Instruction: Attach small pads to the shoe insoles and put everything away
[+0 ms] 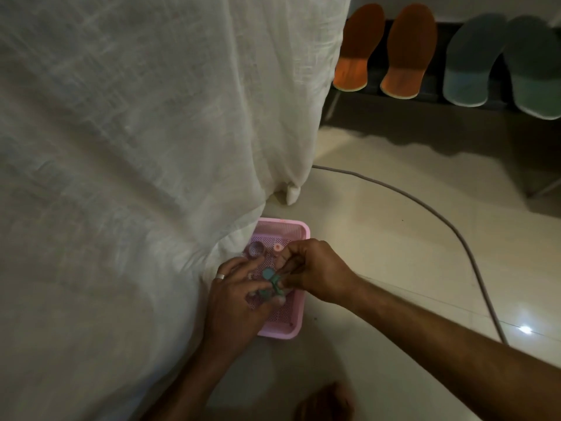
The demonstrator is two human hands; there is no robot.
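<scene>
Both hands are working over the pink basket (299,230) on the floor: left hand (235,294) and right hand (315,273) are pinching small teal pads (271,278), probably separating them. Insoles (406,50) are leaning well apart.

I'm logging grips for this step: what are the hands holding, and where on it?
Both hands, left hand and right hand, pinch small teal pads at their edges over the pink basket.
</scene>
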